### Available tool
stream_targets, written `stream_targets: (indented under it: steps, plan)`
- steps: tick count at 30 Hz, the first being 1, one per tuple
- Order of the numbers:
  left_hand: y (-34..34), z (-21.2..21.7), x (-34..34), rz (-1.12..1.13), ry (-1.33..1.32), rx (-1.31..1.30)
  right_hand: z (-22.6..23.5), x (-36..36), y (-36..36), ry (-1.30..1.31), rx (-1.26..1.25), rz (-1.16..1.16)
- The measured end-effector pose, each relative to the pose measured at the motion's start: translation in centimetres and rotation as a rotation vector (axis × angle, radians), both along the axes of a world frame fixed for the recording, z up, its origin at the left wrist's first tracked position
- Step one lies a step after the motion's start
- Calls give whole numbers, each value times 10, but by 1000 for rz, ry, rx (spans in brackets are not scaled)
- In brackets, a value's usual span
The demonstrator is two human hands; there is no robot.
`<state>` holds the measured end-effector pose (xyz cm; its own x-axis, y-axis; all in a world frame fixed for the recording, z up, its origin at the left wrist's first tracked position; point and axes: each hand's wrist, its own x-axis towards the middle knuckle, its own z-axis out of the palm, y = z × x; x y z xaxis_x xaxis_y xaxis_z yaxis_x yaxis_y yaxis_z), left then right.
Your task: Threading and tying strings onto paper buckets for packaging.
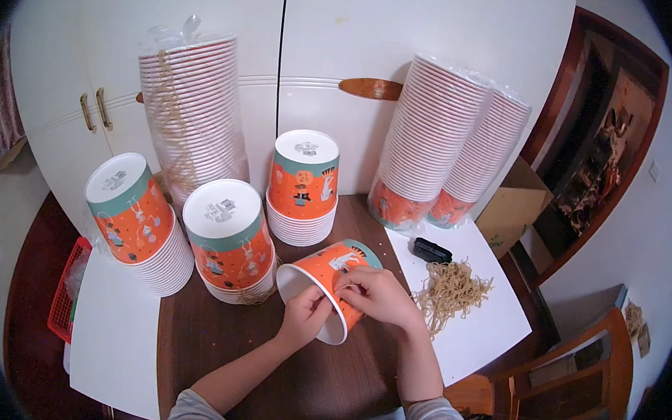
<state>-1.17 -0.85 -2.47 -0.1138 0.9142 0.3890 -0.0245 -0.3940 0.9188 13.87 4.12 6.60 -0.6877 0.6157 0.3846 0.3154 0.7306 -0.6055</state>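
An orange paper bucket [322, 268] with a green base band and white rim lies tilted on the dark table, its mouth facing me and to the left. My left hand [305, 316] is closed at the mouth, fingertips pinched against the rim and inner wall. From the right, my right hand [377, 295] bends over the outside, its fingers closed on the wall near the same rim. Any small thing between the fingertips is hidden. Close by on the left, an upside-down bucket stack [227, 237] has tan cord [254, 294] at its foot.
Two more upside-down stacks [304, 180] [137, 214] stand behind and left. Tall wrapped bucket stacks [194, 112] [429, 130] rise at the back. To the right lie a black case [432, 250] and a tangle of tan cords [456, 294]. A wooden chair [567, 378] stands at the right.
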Motion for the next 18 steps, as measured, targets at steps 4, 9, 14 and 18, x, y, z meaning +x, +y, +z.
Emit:
stream_targets:
  steps: [4,9,14,18]
  plan:
    - [3,-2,-3,35,13,21,11,2,-4,-118,-102,-59]
    - [5,7,-17,51,-45,-17,17,3,-15,-169,-97,-91]
    - [3,19,-23,81,33,57,16,-6,-34,-331,95,-267]
    - [0,30,-30,87,85,157,10,-3,-31,-445,133,-401]
